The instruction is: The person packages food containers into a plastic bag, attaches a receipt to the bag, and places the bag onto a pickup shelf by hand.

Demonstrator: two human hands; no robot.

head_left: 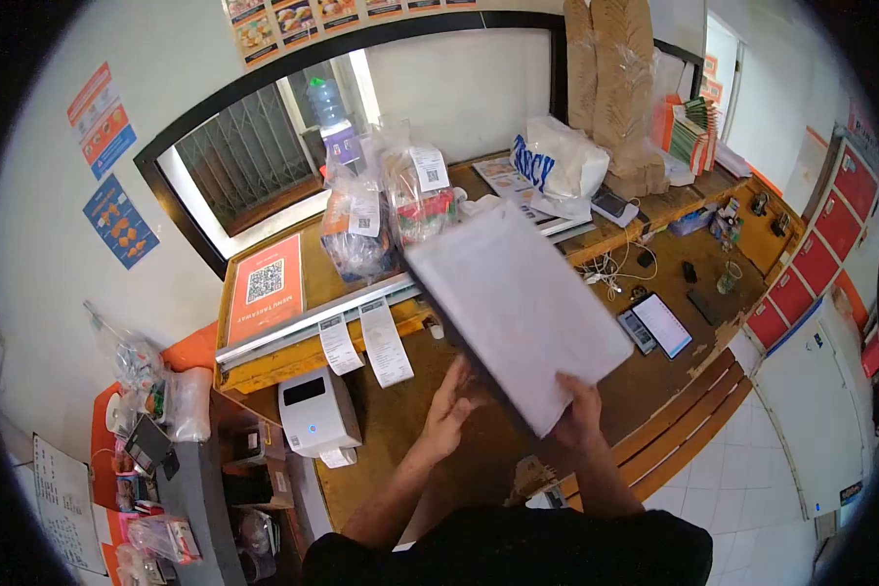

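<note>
A large flat white rectangular folder-like thing with a dark side edge (pixel 523 303) is tilted over the wooden counter. My right hand (pixel 580 415) grips its lower right edge, thumb on the white face and fingers hidden beneath. By the dark lower left edge is my left hand (pixel 449 412), its fingers loosely stretched upward and slightly curled. Two long paper receipts (pixel 387 342) hang from the raised shelf just beyond the left hand. A white label printer (pixel 317 415) with a blue light stands to the left of that hand.
Tied plastic bags of food (pixel 356 230) stand on the raised shelf beside a red QR-code sign (pixel 264 283). A tablet (pixel 662 327), cables (pixel 610 269) and a glass (pixel 729 277) lie or stand on the counter at right. A slatted bench (pixel 689 420) runs along its right side.
</note>
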